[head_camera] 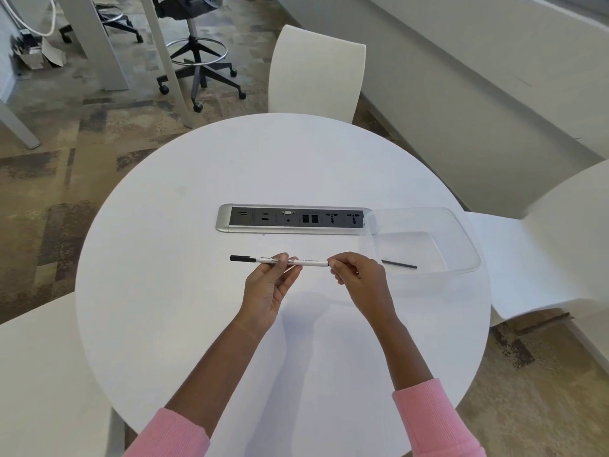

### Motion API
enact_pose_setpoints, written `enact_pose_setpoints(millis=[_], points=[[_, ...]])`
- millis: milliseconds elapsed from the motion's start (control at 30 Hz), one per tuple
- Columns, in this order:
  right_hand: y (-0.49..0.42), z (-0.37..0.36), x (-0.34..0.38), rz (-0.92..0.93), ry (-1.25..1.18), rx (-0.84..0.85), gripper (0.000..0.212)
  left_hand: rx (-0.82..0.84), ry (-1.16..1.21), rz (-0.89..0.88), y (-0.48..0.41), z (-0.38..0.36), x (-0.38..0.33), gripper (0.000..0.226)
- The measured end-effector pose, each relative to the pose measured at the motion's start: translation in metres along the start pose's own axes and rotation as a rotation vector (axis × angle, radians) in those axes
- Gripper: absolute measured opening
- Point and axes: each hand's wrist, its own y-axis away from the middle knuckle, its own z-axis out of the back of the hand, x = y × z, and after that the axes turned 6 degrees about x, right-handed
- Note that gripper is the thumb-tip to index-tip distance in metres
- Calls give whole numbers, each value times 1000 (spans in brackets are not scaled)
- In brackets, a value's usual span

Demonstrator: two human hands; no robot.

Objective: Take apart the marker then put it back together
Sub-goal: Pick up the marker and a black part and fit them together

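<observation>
A thin white marker (309, 262) with a black cap on its left end is held level above the round white table (184, 291). My left hand (268, 285) pinches the barrel near its middle from below. My right hand (359, 278) has its fingertips closed on the marker's right end, which they hide. A thin black rod (398, 264), apparently the marker's ink core, lies in the clear plastic container (461, 235) to the right.
A silver and black power and data socket strip (291, 220) is set into the table behind the marker. White chairs stand at the far side (316, 70), at the right (543, 258) and at the near left (43, 374). A black office stool (197, 61) is on the carpet beyond.
</observation>
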Motion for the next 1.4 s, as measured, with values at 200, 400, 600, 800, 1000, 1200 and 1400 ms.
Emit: enact_pose_setpoints(millis=[200, 400, 600, 800, 1000, 1200, 1400], points=[[3, -4, 4, 33, -24, -33, 15, -22, 28, -6, 1, 0, -1, 8], [8, -6, 7, 229, 157, -117, 13, -28, 53, -3, 3, -1, -4, 9], [12, -11, 13, 386, 312, -134, 9, 23, 31, -8, 10, -11, -2, 12], [14, -13, 17, 387, 314, -158, 7, 35, -3, -53, 11, -14, -2, 12], [16, -16, 19, 329, 285, -170, 9, 43, -26, -89, 14, -17, 0, 13], [14, -16, 20, 61, 87, -100, 20, 54, -76, -130, 15, -21, 1, 10], [15, -10, 26, 145, 120, -60, 7, 42, -66, -164, 14, -22, -7, 11]])
